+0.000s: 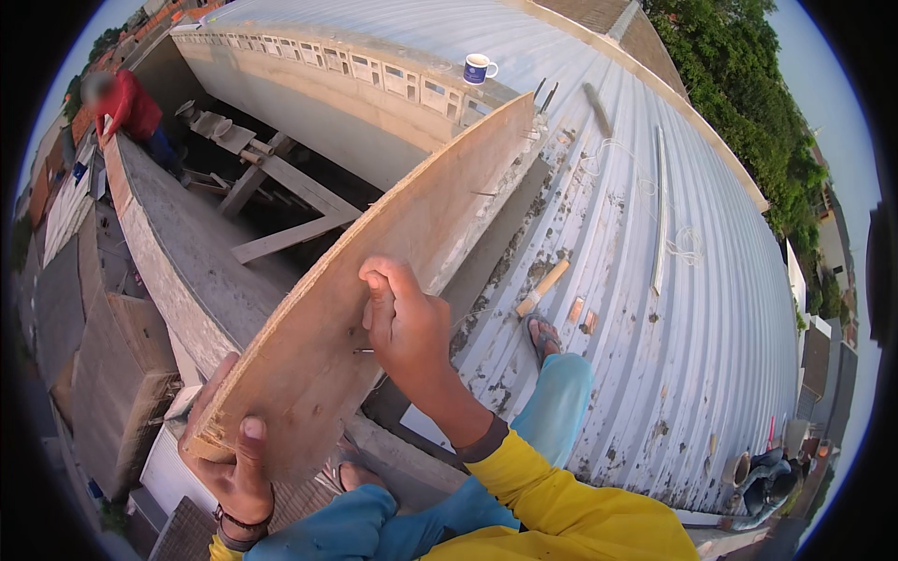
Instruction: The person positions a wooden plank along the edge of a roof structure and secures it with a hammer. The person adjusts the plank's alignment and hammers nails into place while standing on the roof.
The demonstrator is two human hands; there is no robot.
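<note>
A long plywood board (309, 374) stands on edge in front of me, running from near left up to far right. My left hand (234, 472) grips its near end, with the thumb on the inner face and the other fingers behind it. My right hand (407, 323) is closed, fingers curled, close against the board's face. Whatever its fingertips hold, if anything, is hidden. Just below those fingers a nail (364, 352) sticks out of the board. Another nail (484, 194) protrudes farther along.
A corrugated metal roof (720, 327) spreads to the right, carrying a short wooden piece (543, 287), brick bits (576, 309), a pale strip (659, 210) and string (687, 245). A mug (477, 68) stands on the ledge. Left lies an open shaft with timbers (304, 187); a person in red (138, 107) leans there.
</note>
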